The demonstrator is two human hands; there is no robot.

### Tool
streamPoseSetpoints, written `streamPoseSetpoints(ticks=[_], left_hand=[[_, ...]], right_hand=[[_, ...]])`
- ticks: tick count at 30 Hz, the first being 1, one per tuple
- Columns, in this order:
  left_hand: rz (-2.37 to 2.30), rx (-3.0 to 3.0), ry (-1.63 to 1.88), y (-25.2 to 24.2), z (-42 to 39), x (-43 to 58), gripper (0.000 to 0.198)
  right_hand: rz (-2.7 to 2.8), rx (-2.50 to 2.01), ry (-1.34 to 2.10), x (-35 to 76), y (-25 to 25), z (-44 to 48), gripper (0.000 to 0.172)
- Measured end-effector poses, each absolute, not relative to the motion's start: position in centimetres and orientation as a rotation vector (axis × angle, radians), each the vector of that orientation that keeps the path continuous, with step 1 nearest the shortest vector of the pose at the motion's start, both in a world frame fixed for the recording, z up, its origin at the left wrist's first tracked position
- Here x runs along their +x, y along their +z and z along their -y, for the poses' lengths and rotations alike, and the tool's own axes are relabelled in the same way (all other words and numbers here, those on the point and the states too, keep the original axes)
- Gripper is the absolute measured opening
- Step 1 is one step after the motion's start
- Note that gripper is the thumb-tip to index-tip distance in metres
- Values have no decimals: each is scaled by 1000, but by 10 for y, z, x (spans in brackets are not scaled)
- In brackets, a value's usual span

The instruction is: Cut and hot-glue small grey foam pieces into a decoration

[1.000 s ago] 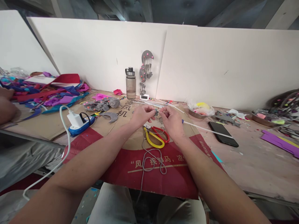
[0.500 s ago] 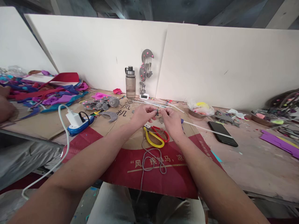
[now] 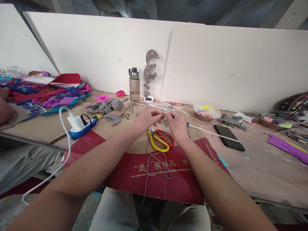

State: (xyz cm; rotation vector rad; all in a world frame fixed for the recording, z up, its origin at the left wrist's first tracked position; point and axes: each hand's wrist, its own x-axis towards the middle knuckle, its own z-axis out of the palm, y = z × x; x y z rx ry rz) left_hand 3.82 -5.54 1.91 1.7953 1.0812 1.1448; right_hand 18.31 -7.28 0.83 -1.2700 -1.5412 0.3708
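My left hand (image 3: pixel 146 119) and my right hand (image 3: pixel 176 123) meet above a sheet of cardboard (image 3: pixel 154 173), fingertips pinched together on a small grey felt piece (image 3: pixel 162 115) between them. A grey string (image 3: pixel 156 163) trails from the hands toward me and loops on the red part of the cardboard. Directly below the hands lie yellow-handled scissors (image 3: pixel 157 143) and red-handled scissors (image 3: pixel 166 137). Both hands are closed in a pinch.
Grey felt pieces (image 3: pixel 106 107) and a charger on a blue power strip (image 3: pixel 80 123) lie left. A water bottle (image 3: pixel 134 85), a grey felt hanging (image 3: pixel 150 70) and a small clock (image 3: pixel 148 99) stand at the white board. A black phone (image 3: pixel 229 137), a white rod (image 3: pixel 214 132) and a bowl (image 3: pixel 207 113) lie right. Another person's arm (image 3: pixel 4 107) is at far left.
My hands have drawn closer together and slightly away from me, the fingertips now touching over the felt piece. Nothing else on the table has moved.
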Motion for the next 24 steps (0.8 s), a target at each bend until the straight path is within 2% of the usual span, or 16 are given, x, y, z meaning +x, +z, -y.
streamPoseSetpoints(ticks=[9,18,24], left_hand=[[-1012,1749,1174,15,51,36,20],[-999,1475,1173,7,42,36,11],[-1013,1426,1207,9,44,37,12]], right_hand=[[1625,-1262,283,180,10,78,28],[1695,-1269,212,176,11,84,21],[1644,-1302,222,176,10,82,17]])
